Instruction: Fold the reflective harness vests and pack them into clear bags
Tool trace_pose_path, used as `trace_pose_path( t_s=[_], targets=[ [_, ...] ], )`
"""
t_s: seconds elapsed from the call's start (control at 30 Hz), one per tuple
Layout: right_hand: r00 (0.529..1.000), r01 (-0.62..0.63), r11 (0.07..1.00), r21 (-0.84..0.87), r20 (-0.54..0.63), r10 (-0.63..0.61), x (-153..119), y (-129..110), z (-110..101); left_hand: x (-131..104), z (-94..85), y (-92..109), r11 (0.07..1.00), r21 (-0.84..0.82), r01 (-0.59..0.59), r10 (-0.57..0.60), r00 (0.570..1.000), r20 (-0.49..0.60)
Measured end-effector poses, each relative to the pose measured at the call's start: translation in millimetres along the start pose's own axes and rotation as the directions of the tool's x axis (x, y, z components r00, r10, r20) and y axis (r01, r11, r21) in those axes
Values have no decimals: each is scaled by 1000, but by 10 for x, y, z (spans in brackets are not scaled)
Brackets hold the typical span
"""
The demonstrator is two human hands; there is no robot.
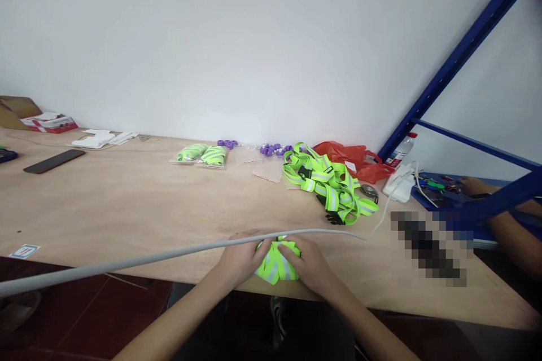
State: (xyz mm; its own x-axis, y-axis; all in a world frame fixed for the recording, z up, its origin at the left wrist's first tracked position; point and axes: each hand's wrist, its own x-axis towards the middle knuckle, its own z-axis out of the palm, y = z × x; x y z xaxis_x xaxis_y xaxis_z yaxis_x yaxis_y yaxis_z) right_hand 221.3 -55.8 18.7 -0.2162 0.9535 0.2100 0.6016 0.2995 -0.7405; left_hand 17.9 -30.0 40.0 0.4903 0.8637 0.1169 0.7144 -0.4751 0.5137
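Observation:
At the table's near edge, my left hand (240,258) and my right hand (315,265) close in from both sides on a folded bundle of neon-yellow reflective strap (274,268). Both thumbs press on top of it; the other fingers are partly hidden. A grey band runs lengthwise along the strap. Beyond my right hand lies a loose heap of the same reflective straps (334,194) with black plastic buckles. Two clear bags packed with folded straps (213,156) lie farther back, left of centre.
A pale cable (169,258) crosses the view in front of my hands. Purple rolls (271,150), empty clear bags (267,170), a red plastic bag (351,159), a tape measure (370,192) and a white power strip (399,185) lie behind. A blue frame (459,53) and another person's arm (514,242) are right.

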Motion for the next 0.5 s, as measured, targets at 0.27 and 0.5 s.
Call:
trace_pose_path(
  t_s=[0.27,0.5],
  targets=[
    [996,52,929,-365,-53,-77,200,195,63,382,147,-50,991,117,70,-76,996,53],
    [993,108,930,-350,86,-83,287,244,52,323,47,20,995,95,30,-37,996,82]
  ],
)
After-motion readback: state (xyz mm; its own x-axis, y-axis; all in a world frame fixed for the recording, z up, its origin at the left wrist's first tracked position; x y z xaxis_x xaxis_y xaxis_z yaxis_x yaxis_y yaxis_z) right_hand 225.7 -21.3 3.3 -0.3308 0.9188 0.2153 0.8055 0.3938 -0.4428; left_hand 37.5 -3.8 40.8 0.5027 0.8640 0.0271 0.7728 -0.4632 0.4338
